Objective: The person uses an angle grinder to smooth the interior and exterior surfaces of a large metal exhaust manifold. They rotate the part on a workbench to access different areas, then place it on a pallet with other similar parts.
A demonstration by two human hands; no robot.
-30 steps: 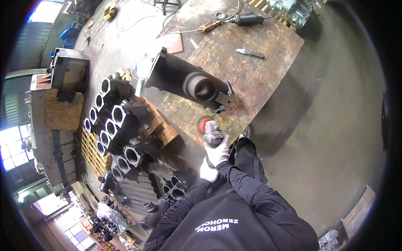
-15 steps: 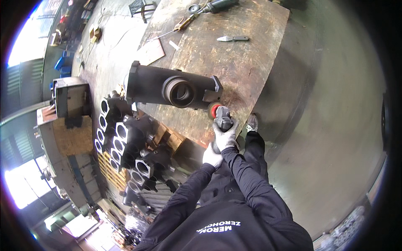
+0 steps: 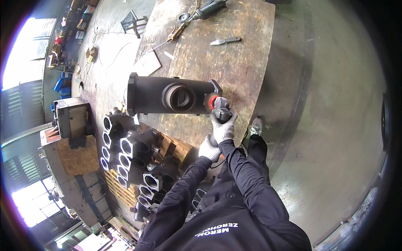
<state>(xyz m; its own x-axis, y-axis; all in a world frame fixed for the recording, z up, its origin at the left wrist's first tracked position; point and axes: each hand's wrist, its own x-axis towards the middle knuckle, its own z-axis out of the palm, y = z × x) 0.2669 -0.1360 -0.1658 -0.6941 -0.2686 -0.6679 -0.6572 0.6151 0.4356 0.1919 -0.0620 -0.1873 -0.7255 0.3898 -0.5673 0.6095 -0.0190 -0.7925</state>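
Note:
In gloves, both my hands are closed around an angle grinder (image 3: 222,113) with a red disc (image 3: 211,101) at its head. My right hand (image 3: 225,129) grips it just behind the head. Lower down and to the left, my left hand (image 3: 209,149) wraps the rear of its body. The disc meets the near right corner of a black cast housing (image 3: 146,95), beside its end flange; whether it touches the metal is hard to tell. This housing lies lengthwise on the worn wooden table (image 3: 234,67), its round port facing up.
Farther back on the table lie a putty knife (image 3: 226,41), a second power tool (image 3: 209,10) and a pale square board (image 3: 147,63). Several similar black castings (image 3: 138,146) stand on pallets at left. A folding stool (image 3: 134,23) stands beyond the table.
The grinder has shifted up along the right end of the housing, so its disc now sits nearer the flange. Both hands keep their grip. My view has turned slightly.

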